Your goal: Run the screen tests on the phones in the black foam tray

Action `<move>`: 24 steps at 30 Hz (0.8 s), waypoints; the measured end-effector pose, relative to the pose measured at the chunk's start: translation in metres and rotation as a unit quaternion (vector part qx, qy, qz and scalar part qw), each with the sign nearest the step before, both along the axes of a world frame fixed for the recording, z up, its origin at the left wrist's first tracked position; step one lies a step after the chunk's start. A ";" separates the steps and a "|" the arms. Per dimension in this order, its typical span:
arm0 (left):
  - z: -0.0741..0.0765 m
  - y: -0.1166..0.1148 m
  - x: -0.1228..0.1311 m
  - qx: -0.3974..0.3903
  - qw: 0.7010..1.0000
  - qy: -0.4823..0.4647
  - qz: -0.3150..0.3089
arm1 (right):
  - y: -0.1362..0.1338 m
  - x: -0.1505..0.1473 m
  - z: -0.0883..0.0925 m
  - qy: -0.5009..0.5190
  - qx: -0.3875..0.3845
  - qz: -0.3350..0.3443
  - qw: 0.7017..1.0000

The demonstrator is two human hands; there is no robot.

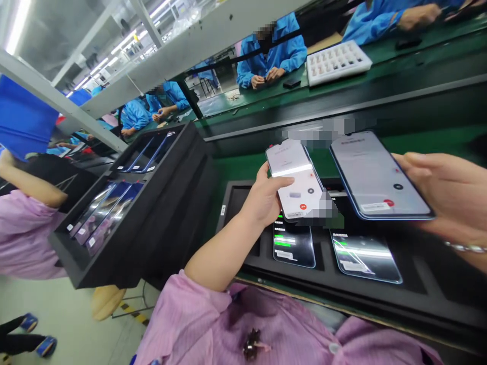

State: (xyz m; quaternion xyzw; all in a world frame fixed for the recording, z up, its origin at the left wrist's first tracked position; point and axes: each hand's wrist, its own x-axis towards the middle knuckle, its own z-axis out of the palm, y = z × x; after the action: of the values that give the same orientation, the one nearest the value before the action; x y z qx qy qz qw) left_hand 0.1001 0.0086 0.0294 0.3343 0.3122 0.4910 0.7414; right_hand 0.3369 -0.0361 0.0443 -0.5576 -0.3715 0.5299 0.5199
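My left hand [268,195] is closed around a smartphone [294,172], its thumb lying across the lit white screen. To the right, a second smartphone [375,175] is gripped along its right edge by my right hand [443,180]. Both screens show a red round button near the bottom. Below them, a dark-screened phone [293,246] with green bars and another dark phone [365,258] lie in the compartments of a black foam tray [253,258]. The held phones partly cover the tray and the tops of those phones.
At left stands a stack of black foam trays [167,203], with several phones in its top one. A co-worker's pink sleeve [23,223] is beyond it. Across the green bench, people in blue work near a white tray [338,63]. A metal beam [182,43] crosses above.
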 end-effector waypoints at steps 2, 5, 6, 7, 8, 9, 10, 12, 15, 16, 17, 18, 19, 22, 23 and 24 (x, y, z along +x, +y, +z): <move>0.004 -0.006 0.001 -0.001 1.000 -0.001 -0.006 | -0.008 -0.004 0.008 0.098 -0.054 -0.013 0.994; 0.011 -0.012 0.001 -0.001 1.000 0.001 -0.009 | -0.017 -0.008 0.011 0.143 -0.049 0.003 0.989; 0.014 -0.014 0.001 -0.001 1.000 0.001 -0.009 | -0.018 -0.008 0.011 0.138 -0.040 0.017 0.989; 0.016 -0.015 -0.001 0.000 1.000 -0.002 -0.007 | -0.019 -0.008 0.010 0.131 -0.030 0.031 0.990; 0.018 -0.016 -0.002 0.000 1.000 -0.005 -0.005 | -0.019 -0.008 0.009 0.124 -0.021 0.041 0.991; 0.020 -0.017 -0.004 -0.001 1.000 -0.008 -0.001 | -0.019 -0.008 0.008 0.116 -0.015 0.046 0.992; 0.021 -0.019 -0.005 -0.001 1.000 -0.010 0.003 | -0.019 -0.008 0.008 0.112 -0.016 0.045 0.993; 0.023 -0.021 -0.008 0.002 1.000 -0.007 0.006 | -0.019 -0.009 0.008 0.109 -0.026 0.034 0.993; 0.024 -0.026 -0.010 0.018 1.000 0.003 -0.002 | -0.021 -0.011 0.012 0.111 -0.037 0.027 0.993; 0.024 -0.028 -0.010 0.023 1.000 0.004 -0.007 | -0.022 -0.012 0.012 0.115 -0.035 0.034 0.992; 0.023 -0.030 -0.010 0.028 0.999 0.001 -0.015 | -0.023 -0.013 0.012 0.118 -0.029 0.046 0.992; 0.023 -0.032 -0.010 0.031 0.999 -0.004 -0.027 | -0.025 -0.014 0.012 0.119 -0.019 0.060 0.991; 0.022 -0.033 -0.010 0.033 0.999 -0.010 -0.043 | -0.026 -0.016 0.010 0.118 -0.007 0.075 0.990; 0.021 -0.037 -0.010 0.043 0.994 -0.030 -0.091 | -0.028 -0.021 0.000 0.093 0.023 0.098 0.991; 0.020 -0.038 -0.009 0.043 0.993 -0.033 -0.104 | -0.029 -0.023 -0.005 0.084 0.026 0.100 0.991; 0.020 -0.039 -0.009 0.042 0.992 -0.035 -0.115 | -0.029 -0.025 -0.009 0.078 0.029 0.102 0.991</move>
State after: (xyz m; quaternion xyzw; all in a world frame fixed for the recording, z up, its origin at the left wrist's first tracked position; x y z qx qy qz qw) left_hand 0.0915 -0.0302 0.0495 0.3818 0.2243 0.4266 0.7886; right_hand 0.3116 -0.0648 0.0349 -0.4582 -0.4002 0.6110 0.5065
